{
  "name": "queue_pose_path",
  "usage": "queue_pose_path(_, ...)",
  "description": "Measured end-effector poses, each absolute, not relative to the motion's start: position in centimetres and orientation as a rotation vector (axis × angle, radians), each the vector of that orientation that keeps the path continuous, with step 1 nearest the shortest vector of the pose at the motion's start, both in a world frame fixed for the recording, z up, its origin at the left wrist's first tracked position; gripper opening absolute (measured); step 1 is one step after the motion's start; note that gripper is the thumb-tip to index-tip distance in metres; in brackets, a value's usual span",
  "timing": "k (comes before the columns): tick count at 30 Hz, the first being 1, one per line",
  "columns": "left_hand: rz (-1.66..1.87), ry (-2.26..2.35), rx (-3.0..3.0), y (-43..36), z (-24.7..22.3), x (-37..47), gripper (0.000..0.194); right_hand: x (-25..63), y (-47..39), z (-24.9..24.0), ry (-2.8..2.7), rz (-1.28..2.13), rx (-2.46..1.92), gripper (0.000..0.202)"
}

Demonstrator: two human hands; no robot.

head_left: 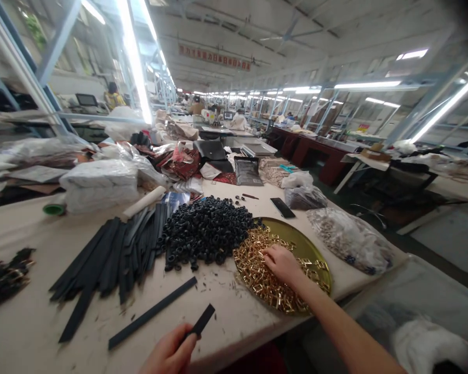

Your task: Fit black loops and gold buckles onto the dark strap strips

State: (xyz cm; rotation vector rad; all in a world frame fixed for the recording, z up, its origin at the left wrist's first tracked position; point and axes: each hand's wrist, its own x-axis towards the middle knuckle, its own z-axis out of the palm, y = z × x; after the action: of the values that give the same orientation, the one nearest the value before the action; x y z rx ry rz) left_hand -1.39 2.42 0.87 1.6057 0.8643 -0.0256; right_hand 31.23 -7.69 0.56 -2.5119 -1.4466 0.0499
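Near the front edge of the table, my left hand [173, 349] pinches a short black strap [203, 319], whose free end points up and to the right. My right hand [283, 264] reaches down into a heap of small gold metal buckles [253, 262] on a round gold tray [315, 249]. Its fingertips are among the buckles, and whether they grip one I cannot make out. A long black strap [152, 312] lies alone beyond my left hand. Left of the tray is a big pile of small black loops [206, 226].
Many black straps [109, 254] lie fanned out at left, beside strapped buckles [8, 272] at the far left edge. A phone [282, 208] lies behind the tray; a clear bag of parts [349, 236] sits right. Wrapped bundles [99, 184] and a green tape roll [53, 209] stand further back.
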Motion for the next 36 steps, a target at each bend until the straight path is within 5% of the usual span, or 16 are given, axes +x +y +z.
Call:
queue_pose_path(13,-0.031,0.718,1.439,2.2,2.0,-2.4,0.032,19.9,-3.5,-0.5,-1.613,-0.13,-2.717,0.017)
queue_pose_path(25,0.046,0.738,1.379,3.5,1.4,-3.1,0.028,19.4,-3.8,-2.0,-1.608,-0.165,-2.711,0.011)
queue_pose_path(29,0.029,0.755,1.372,3.8,1.5,-3.0,0.026,19.1,-3.1,-2.2,-1.638,-0.128,-2.71,0.027)
queue_pose_path(36,0.035,0.762,1.341,3.7,0.5,-3.1,0.026,20.6,-0.6,-1.5,-1.722,0.077,-2.672,0.012)
